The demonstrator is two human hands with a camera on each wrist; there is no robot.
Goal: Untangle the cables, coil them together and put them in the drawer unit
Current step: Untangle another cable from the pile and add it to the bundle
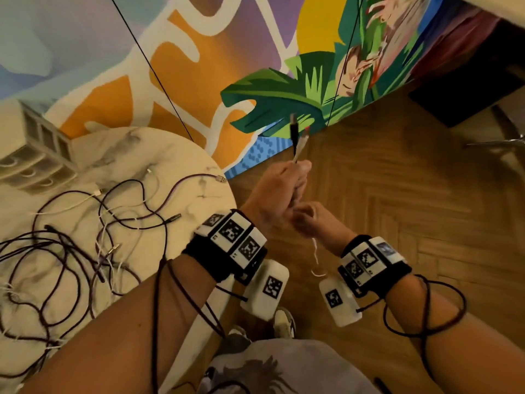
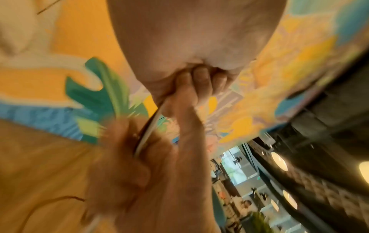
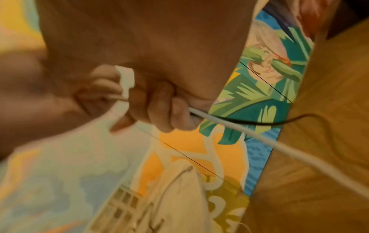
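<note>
Both hands (image 1: 287, 206) grip cables (image 1: 297, 143); tangle (image 1: 85, 251) covers table (image 1: 199, 177).

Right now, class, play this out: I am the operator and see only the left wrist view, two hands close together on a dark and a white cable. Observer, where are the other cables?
Observer: In the head view, the tangled cables lie on the round table, to the left of the left hand.
Operator: Where is the drawer unit?
Observer: The drawer unit stands at the table's far left side, apart from the tangle.
Operator: Do the ends of the held cables show?
Observer: Yes. Two plugs, one dark and one white, stick up above the left hand, and a white length hangs below the right hand.
</note>
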